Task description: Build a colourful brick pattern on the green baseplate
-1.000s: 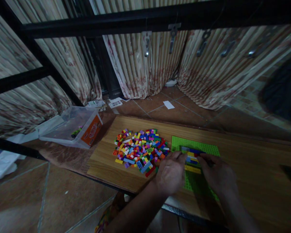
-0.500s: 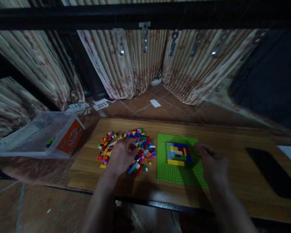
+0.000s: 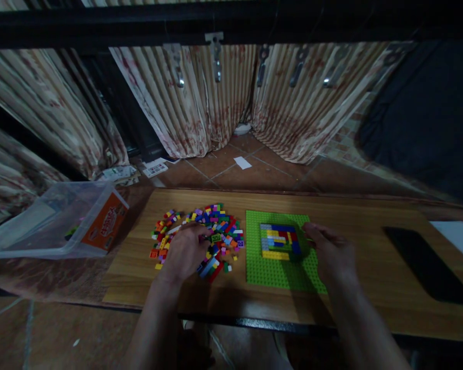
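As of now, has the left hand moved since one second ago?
Yes: the left hand moved left, away from the green board, over the loose bricks.

Left hand (image 3: 187, 252) off the green baseplate (image 3: 262, 275), now left at the loose brick pile (image 3: 226, 226); its fingers more drawn in than half a second ago. Right hand (image 3: 335, 252) pulled back right from the brick build (image 3: 280, 241), now by the baseplate's right edge. Build, partly covered a second ago, now in plain sight. View swung right: flat black object (image 3: 428, 262) shows far more, white sheet (image 3: 459, 239) beyond it came into frame.
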`<state>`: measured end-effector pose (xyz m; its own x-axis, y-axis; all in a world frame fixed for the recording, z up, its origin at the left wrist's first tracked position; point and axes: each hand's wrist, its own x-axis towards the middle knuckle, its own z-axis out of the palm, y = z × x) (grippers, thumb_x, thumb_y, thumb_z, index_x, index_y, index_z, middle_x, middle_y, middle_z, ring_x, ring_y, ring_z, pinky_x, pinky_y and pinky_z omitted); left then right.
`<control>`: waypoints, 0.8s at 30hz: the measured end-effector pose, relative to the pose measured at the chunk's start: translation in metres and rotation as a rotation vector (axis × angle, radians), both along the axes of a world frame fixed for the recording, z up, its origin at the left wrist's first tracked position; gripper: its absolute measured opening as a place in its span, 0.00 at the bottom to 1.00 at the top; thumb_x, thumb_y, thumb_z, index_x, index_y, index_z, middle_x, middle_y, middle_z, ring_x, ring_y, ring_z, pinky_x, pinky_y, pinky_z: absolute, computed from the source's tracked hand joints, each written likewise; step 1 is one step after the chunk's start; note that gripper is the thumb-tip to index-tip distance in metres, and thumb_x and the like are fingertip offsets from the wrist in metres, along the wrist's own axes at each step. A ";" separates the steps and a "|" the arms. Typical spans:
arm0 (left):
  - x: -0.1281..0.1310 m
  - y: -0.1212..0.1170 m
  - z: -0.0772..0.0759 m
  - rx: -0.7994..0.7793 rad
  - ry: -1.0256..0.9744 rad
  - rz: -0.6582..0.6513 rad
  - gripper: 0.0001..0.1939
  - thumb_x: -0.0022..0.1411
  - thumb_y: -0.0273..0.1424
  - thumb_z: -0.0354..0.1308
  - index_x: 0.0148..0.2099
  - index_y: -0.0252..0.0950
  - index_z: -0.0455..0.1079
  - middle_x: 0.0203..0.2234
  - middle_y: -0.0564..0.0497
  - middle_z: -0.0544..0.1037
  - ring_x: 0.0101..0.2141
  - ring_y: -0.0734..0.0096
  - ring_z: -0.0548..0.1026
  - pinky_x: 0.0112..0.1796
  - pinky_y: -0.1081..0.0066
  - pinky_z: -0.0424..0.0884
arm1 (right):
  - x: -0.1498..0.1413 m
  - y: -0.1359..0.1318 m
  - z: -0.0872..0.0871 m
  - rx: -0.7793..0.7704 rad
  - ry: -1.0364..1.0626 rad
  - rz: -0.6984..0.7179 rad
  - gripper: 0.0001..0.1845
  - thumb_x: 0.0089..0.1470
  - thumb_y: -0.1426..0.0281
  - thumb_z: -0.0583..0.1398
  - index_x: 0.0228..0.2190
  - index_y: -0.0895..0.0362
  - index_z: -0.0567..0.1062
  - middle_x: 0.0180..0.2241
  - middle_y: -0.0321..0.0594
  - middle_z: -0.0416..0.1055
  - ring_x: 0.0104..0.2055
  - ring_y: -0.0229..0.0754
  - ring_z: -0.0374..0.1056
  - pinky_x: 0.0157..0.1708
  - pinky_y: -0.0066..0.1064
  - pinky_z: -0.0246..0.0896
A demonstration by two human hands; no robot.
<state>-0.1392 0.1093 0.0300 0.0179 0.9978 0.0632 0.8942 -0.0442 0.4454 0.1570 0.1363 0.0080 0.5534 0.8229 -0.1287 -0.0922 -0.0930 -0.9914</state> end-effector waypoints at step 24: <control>0.023 -0.001 0.006 0.040 -0.317 -0.144 0.06 0.58 0.24 0.56 0.38 0.38 0.71 0.34 0.52 0.76 0.35 0.71 0.74 0.40 0.70 0.69 | -0.014 -0.008 0.007 0.027 -0.052 0.194 0.14 0.37 0.60 0.69 0.26 0.56 0.80 0.26 0.37 0.76 0.28 0.38 0.68 0.28 0.28 0.64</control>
<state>-0.1158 0.1084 0.0359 0.1320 0.9830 0.1275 0.6950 -0.1835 0.6952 0.1429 0.1288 0.0155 0.3892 0.9177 -0.0801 -0.0234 -0.0771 -0.9967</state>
